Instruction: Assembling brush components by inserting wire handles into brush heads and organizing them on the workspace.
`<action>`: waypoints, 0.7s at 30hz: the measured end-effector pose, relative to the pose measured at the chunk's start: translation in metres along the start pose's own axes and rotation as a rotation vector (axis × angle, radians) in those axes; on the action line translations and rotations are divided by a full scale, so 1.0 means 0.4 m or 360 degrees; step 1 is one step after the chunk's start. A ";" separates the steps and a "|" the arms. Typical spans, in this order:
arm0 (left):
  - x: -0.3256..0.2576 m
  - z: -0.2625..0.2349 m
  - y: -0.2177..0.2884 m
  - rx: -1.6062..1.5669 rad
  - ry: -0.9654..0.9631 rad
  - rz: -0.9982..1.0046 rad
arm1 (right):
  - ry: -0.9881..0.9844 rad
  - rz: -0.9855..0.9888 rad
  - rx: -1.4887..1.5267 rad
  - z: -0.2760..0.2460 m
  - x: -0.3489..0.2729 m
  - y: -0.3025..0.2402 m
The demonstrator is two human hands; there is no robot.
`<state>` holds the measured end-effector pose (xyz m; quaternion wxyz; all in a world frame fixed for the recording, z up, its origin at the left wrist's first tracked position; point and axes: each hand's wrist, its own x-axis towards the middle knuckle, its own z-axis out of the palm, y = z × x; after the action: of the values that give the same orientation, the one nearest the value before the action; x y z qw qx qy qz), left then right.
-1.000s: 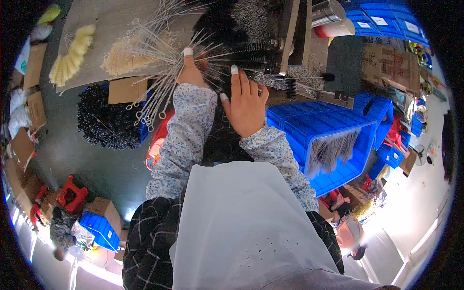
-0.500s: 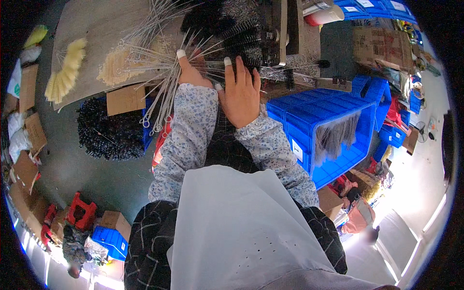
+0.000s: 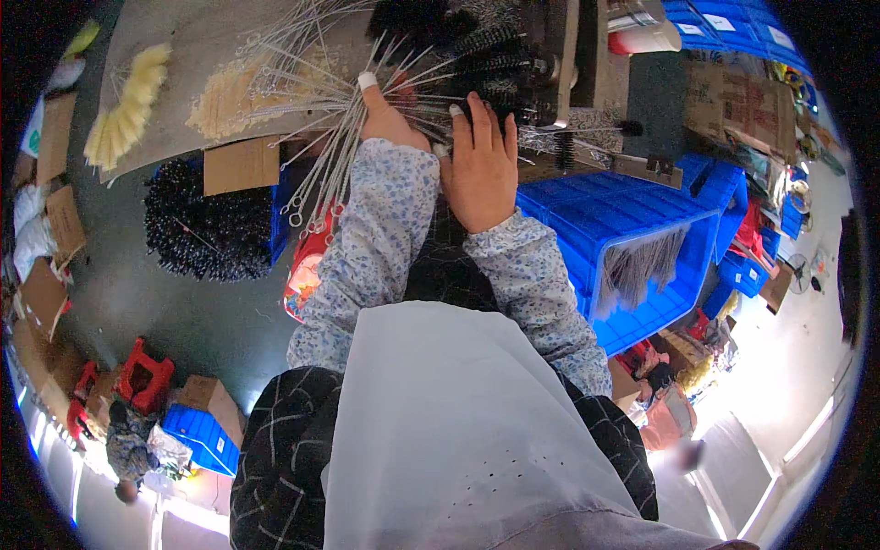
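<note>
My left hand [image 3: 392, 121] is closed around a fanned bundle of twisted-wire brushes [image 3: 344, 151] at the table's near edge. Their looped wire ends spread left and toward me, while black bristle heads [image 3: 490, 69] lie to the right. A white cover sits on the left thumb, which points up along the wires. Just right of it, my right hand [image 3: 483, 170] lies palm down with its fingers stretched toward the bristle heads. White covers also show on that hand's thumb and one finger. What lies beneath its palm is hidden.
More wire stems [image 3: 307, 46] and pale yellow brushes [image 3: 128, 110] lie on the table. A metal fixture [image 3: 566, 64] stands right of the bristles. Below are a heap of black brushes [image 3: 206, 220] at left and a tipped blue crate [image 3: 614, 206] at right. Two people sit farther off.
The whole view has shifted, so the table and both hands appear farther right and slightly higher. The left hand keeps its grip; the right fingers remain stretched out.
</note>
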<state>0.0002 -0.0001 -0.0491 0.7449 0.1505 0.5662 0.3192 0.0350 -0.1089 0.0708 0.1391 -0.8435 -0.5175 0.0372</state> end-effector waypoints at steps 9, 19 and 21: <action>-0.103 0.062 0.082 0.0154 0.0377 -0.0373 | -0.0027 -0.0007 0.0014 0.022 0.000 0.021; -0.001 0.006 -0.015 0.0101 0.0041 0.0110 | -0.0038 0.0075 0.0033 0.012 0.001 0.020; -0.133 0.094 0.076 -0.0260 0.0092 -0.0163 | -0.0051 0.0104 0.0034 0.013 0.000 0.028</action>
<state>0.0179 -0.0066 0.0201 0.7535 0.0508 0.5664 0.3301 0.0436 -0.1128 0.0625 0.1385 -0.8576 -0.4915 0.0609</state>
